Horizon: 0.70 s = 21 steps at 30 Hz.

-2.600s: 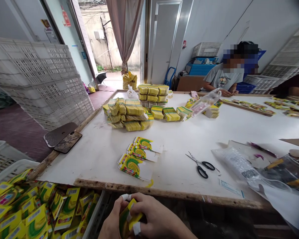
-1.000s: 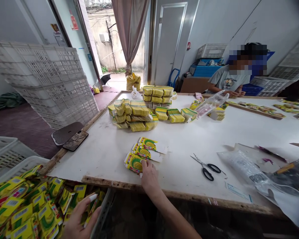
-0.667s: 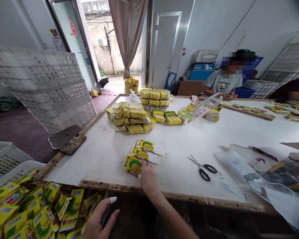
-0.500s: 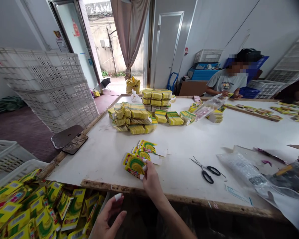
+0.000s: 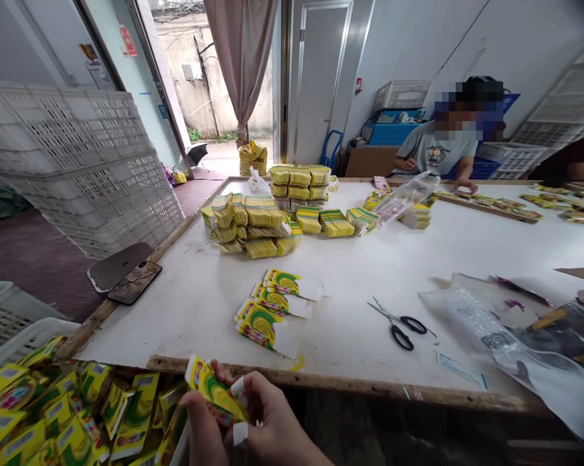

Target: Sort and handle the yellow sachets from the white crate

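Both my hands hold one yellow-and-green printed carton point(image 5: 214, 391) over the table's front edge. My left hand point(image 5: 202, 421) grips it from the left, thumb on the near side. From the right, my right hand point(image 5: 267, 414) pinches its end between fingers and thumb, with white tape on two of the fingertips. Just beyond, several flat cartons point(image 5: 260, 323) lie overlapped on the white table point(image 5: 185, 310), white flaps toward the right. At the lower left, a crate holds many folded cartons point(image 5: 73, 414).
Bundled carton stacks point(image 5: 253, 220) stand toward the back. Black-handled scissors point(image 5: 399, 327) lie right of the flat cartons, and a phone point(image 5: 135, 282) rests at the left edge. Plastic bags point(image 5: 471, 323) lie at right. A person point(image 5: 435, 152) sits across the table.
My right hand has drawn back from the flat cartons with one carton, toward me. My left hand, open before, has closed on it too. The view has shifted slightly.
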{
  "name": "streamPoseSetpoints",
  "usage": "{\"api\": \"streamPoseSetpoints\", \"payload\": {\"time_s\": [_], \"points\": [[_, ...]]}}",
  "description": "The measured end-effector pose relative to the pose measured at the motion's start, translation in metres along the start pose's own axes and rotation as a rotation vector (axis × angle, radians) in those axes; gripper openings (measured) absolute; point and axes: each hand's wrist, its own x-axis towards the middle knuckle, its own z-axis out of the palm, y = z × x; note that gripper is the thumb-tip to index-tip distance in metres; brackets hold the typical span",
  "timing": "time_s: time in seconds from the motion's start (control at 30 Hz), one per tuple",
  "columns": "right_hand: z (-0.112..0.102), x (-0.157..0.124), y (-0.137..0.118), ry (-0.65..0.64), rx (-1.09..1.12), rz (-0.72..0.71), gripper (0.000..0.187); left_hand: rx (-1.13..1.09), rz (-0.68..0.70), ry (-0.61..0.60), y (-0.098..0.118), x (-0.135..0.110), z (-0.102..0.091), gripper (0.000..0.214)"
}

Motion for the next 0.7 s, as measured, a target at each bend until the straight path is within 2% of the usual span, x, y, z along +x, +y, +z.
{"api": "streamPoseSetpoints", "payload": {"time_s": [0.1, 0.17, 0.23, 0.3, 0.37, 0.43, 0.47, 0.53, 0.6, 0.63, 0.7], "points": [[-0.018, 0.002, -0.011, 0.09, -0.195, -0.105, 0.021, 0.157, 0.077, -0.034, -0.006, 0.004, -0.023, 0.072], [-0.03, 0.001, -0.02, 0.122, -0.358, -0.159, 0.012, 0.317, 0.154, -0.023, -0.005, 0.005, -0.034, 0.06], [-0.042, -0.002, -0.028, 0.14, -0.501, -0.208, 0.01, 0.466, 0.157, -0.03, 0.003, 0.007, -0.044, 0.044], [-0.05, -0.008, -0.035, 0.134, -0.56, -0.249, 0.005, 0.565, 0.128, -0.169, 0.017, 0.013, -0.053, 0.043], [-0.053, -0.013, -0.04, 0.088, -0.714, -0.339, 0.013, 0.633, 0.1, -0.395, 0.036, 0.02, -0.059, 0.069], [-0.051, -0.019, -0.044, 0.009, -0.987, -0.466, 0.022, 0.728, 0.074, -0.601, 0.052, 0.024, -0.059, 0.098], [-0.049, -0.021, -0.045, -0.04, -1.133, -0.534, 0.022, 0.817, 0.051, -0.675, 0.056, 0.023, -0.057, 0.106], [-0.042, -0.025, -0.046, -0.131, -1.324, -0.641, 0.017, 1.074, 0.0, -0.757, 0.056, 0.015, -0.047, 0.099], [-0.038, -0.029, -0.045, -0.167, -1.361, -0.707, 0.014, 1.232, -0.058, -0.811, 0.047, 0.001, -0.035, 0.081], [-0.038, -0.031, -0.044, -0.131, -1.327, -0.722, 0.014, 1.244, -0.073, -0.82, 0.04, -0.006, -0.031, 0.073], [-0.04, -0.035, -0.041, 0.037, -1.163, -0.69, 0.045, 1.256, -0.006, -0.763, 0.028, -0.015, -0.028, 0.064]]}}
